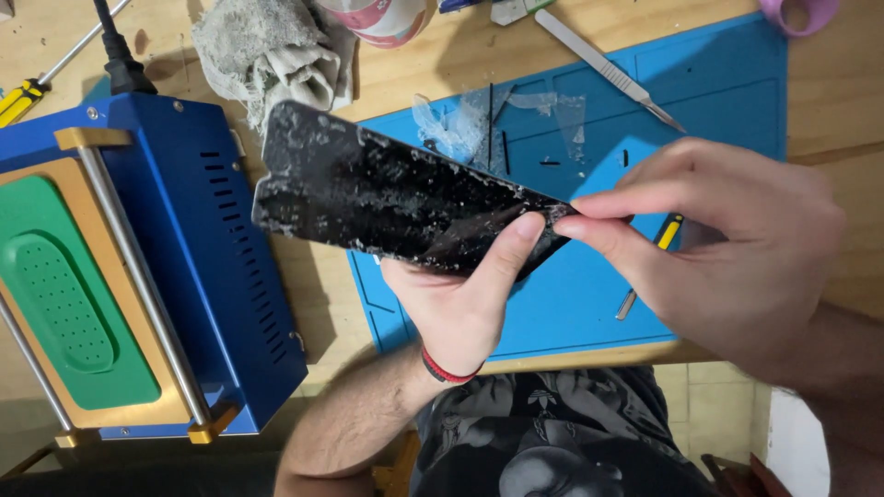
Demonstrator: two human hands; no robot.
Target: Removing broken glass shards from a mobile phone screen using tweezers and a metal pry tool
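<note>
Head view, going left to right: a yellow-handled screwdriver (20, 99) is seen at the far left edge of the wooden bench (833, 110). Next to it a blue machine (198, 267) with a green perforated pad (64, 304) on top is parked, gold brackets and steel rods along its side, a black power cable plugged into its back. A grubby grey rag (267, 55) is bunched up just behind it.

Then the main bit: a black phone screen panel (387, 189), covered in whitish glue residue, is held up in the air above the blue work mat (700, 101), tilted with its far end up-left. It's gripped from underneath by the left hand (460, 304), thumb pressed on the face near the lower right end, so that grip is clamped on the panel. A red-and-black wristband is worn on that wrist.

The right hand (727, 248) is pinched, thumb and forefinger together, on the panel's right tip, seemingly on a thin film there. Behind it on the mat, a scalpel (608, 69), some clear film scraps (460, 124) and a yellow-tipped tool (668, 235) are lying.
</note>
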